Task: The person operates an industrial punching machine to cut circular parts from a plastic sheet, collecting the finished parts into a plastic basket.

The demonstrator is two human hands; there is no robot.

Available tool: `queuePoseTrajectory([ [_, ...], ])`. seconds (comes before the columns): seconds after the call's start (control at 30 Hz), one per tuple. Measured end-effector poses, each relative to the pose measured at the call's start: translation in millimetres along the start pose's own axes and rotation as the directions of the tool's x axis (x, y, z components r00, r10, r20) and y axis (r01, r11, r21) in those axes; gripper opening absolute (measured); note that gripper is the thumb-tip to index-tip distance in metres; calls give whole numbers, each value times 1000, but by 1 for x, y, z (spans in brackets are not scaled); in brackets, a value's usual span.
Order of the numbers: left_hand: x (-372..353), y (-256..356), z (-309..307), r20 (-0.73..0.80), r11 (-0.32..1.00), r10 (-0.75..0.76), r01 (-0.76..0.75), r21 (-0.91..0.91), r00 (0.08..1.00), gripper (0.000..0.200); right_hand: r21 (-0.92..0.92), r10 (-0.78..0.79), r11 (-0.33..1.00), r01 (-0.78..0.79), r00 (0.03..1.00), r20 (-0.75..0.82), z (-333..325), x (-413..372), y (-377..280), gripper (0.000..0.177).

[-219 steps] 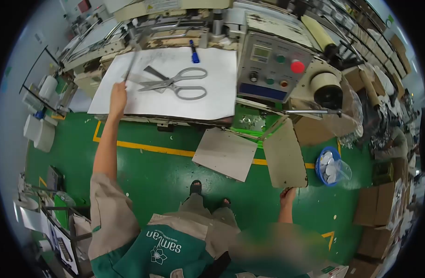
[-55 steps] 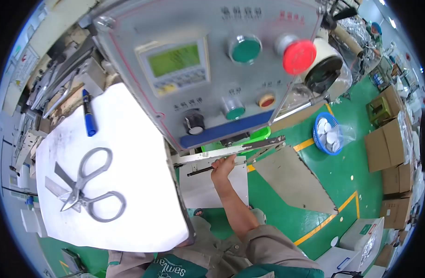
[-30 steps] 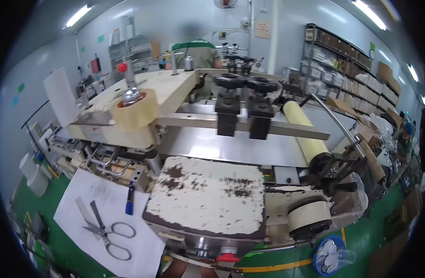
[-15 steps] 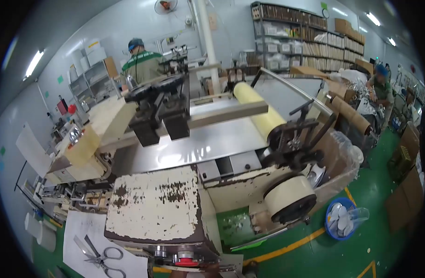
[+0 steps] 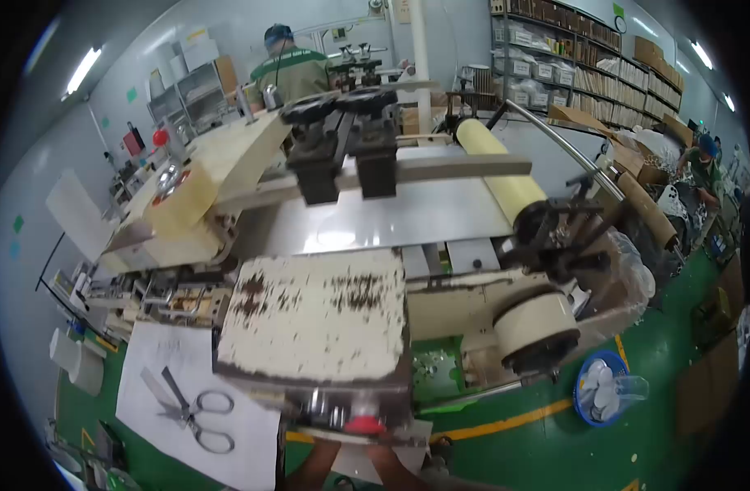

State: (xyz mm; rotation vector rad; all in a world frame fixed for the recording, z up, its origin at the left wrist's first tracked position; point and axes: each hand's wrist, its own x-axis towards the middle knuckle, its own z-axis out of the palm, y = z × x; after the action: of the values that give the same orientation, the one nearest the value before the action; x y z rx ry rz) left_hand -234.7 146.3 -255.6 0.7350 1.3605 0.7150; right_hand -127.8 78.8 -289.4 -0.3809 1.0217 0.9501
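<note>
Two bare hands (image 5: 383, 460) now show more below the chipped cream metal box (image 5: 314, 315), at six o'clock, likely working, grip too hidden to tell.

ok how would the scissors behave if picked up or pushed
The scissors look like grey metal, so they're probably stiff and fairly heavy for their size. Lying flat on the white sheet, they'd likely slide rather than roll if pushed.
</note>
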Motion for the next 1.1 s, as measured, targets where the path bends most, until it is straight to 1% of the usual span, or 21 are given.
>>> queuePoseTrajectory([
  [0.1,6,-43,-34,32,982,-136,139,-129,990,28,-124,131,979,-160,968,-213,-54,-17,-5,60],
  [0.13,1,-57,-48,42,972,-166,171,-160,985,28,-389,161,880,-274,941,-298,-85,-14,-12,50],
  [0.2,-10,-79,-72,82,946,-221,235,-223,972,28,-923,-6,334,190,980,200,-164,-1,-14,48],
  [0.27,-33,-82,-93,129,933,-186,216,-289,974,28,-863,87,503,-55,996,-13,-139,-99,-9,47],
  [0.3,-57,-66,-95,178,930,-82,140,-341,981,28,-735,410,666,128,761,504,-174,-105,-30,47],
  [0.37,-122,4,-96,284,917,142,-18,-398,948,16,-979,105,25,200,974,202,-112,-249,-19,42],
  [0.4,-144,32,-111,487,861,67,196,-469,871,18,-938,195,-28,345,922,333,-134,-256,-46,34],
  [0.43,-183,67,-123,628,899,141,167,-405,765,16,-712,57,-352,607,774,631,-104,-340,-27,26],
  [0.47,-228,106,-130,691,908,120,202,-367,713,15,-460,-113,-667,586,531,840,-100,-377,-31,22],
  [0.5,-262,138,-141,767,929,81,230,-289,637,14,-568,-381,-542,619,422,823,-96,-411,-33,17],
  [0.53,-275,150,-156,766,919,150,196,-341,625,15,-465,-463,-744,479,132,877,-87,-443,-32,19],
  [0.57,-297,180,-168,685,893,230,131,-431,691,10,-301,-314,-947,115,-121,942,-87,-460,-45,26],
  [0.6,-304,200,-184,617,830,420,-8,-557,666,11,-382,-366,-918,-112,-139,920,-97,-461,-63,36],
  [0.63,-306,212,-199,467,700,644,-220,-680,606,13,-431,-428,-889,-151,-56,902,-116,-453,-89,45],
  [0.7,-303,235,-214,34,311,908,-614,-725,418,12,-682,-551,-728,73,530,644,-127,-452,-89,50],
  [0.73,-287,242,-221,-111,171,940,-730,-661,321,13,-732,-589,-677,81,537,604,-134,-445,-81,41],
  [0.77,-268,249,-225,-235,60,944,-821,-567,231,11,-567,-479,-823,34,495,725,-149,-433,-93,35],
  [0.87,-212,265,-223,-518,-39,849,-965,-260,105,7,-598,-263,-766,237,733,627,-137,-435,-78,31],
  [0.97,-170,262,-216,-422,-102,906,-988,-120,-42,11,-454,31,-773,442,742,669,-144,-400,-46,33],
  [1.0,-164,257,-210,-372,-40,928,-997,-72,-11,12,-538,16,-732,419,800,600,-128,-406,-21,32],
  [1.1,-155,241,-200,-66,139,989,-980,140,131,16,-245,213,-816,523,667,714,-98,-381,2,30],
])
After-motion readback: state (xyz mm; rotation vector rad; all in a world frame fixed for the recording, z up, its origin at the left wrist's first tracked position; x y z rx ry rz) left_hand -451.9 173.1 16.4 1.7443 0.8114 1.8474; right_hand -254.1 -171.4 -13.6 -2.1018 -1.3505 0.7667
